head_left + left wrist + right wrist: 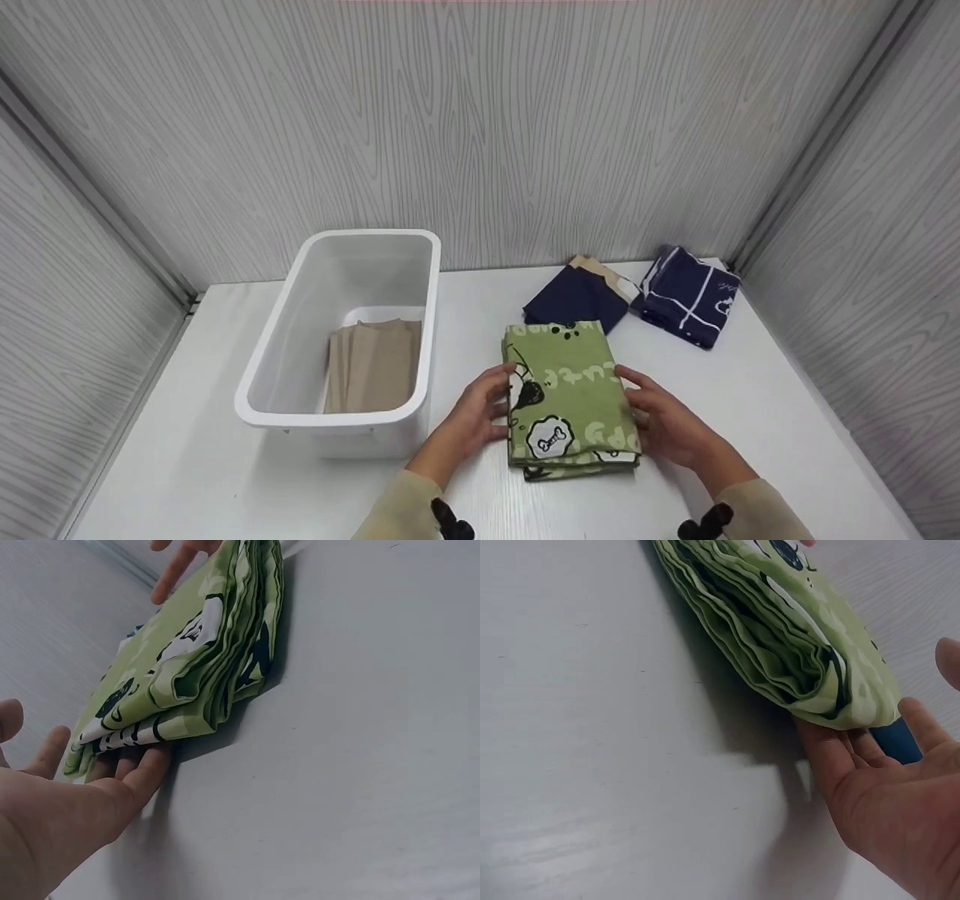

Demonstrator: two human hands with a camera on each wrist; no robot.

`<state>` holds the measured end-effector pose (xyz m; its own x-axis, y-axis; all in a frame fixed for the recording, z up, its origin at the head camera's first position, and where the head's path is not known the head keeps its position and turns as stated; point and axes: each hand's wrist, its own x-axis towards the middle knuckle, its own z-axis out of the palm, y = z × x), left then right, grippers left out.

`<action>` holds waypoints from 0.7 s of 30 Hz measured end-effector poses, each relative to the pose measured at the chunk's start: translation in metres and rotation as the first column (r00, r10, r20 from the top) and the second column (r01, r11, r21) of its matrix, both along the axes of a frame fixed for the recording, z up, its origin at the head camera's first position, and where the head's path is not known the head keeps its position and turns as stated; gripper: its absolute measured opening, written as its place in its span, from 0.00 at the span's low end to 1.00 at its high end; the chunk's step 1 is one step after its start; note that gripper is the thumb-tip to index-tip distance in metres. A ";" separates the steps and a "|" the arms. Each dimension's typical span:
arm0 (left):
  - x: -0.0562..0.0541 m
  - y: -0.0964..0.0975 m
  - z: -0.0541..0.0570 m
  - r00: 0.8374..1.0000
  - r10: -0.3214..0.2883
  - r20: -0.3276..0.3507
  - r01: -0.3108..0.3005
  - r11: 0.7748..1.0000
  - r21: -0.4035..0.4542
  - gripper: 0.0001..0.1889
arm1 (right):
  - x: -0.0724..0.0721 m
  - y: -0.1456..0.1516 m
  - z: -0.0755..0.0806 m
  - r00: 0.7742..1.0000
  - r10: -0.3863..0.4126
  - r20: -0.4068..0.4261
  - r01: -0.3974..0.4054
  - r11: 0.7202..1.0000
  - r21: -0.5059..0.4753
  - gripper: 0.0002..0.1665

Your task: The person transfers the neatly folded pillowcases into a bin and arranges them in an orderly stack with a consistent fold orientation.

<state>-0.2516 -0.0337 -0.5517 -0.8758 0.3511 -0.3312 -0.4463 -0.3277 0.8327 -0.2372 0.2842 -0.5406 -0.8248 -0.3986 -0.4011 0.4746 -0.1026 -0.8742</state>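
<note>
A folded green cloth [566, 394] with dog and bone prints lies on the white table between both hands. My left hand [480, 409] touches its left edge. In the left wrist view, the fingers [146, 772] reach under the fold, while the thumb stands apart from it. At the opposite edge is my right hand [664, 420]. The right wrist view has its fingers [829, 754] beneath the layered green cloth [780, 637], its thumb away from the fabric. Neither hand curls round the cloth. Parts of the fingertips are hidden under it.
To the left stands a white bin [255, 397] holding folded tan cloths [379, 367]. Behind the green cloth lie a plain navy cloth [574, 296] and a tan cloth [600, 274]. A navy cloth with white lines [690, 292] sits at the back right, near the wall [525, 135].
</note>
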 end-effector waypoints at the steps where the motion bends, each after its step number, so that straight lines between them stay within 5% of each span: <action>1: 0.000 -0.001 0.000 1.000 0.002 -0.009 -0.003 1.000 -0.011 0.28 | 0.000 -0.001 0.000 1.000 0.008 -0.005 -0.008 1.000 0.010 0.38; 9: -0.001 -0.006 -0.008 0.993 -0.025 -0.119 0.007 0.989 -0.149 0.27 | -0.001 -0.003 -0.002 0.993 0.028 -0.115 0.003 0.964 0.264 0.37; 15: 0.000 -0.011 -0.017 0.975 -0.080 -0.208 0.040 0.980 -0.193 0.30 | -0.004 -0.001 -0.007 0.992 0.029 -0.126 0.011 0.952 0.305 0.40; 21: -0.002 -0.012 -0.023 0.972 -0.076 -0.223 0.031 0.980 -0.199 0.32 | -0.007 0.005 -0.008 0.986 0.086 -0.142 -0.037 0.948 0.316 0.45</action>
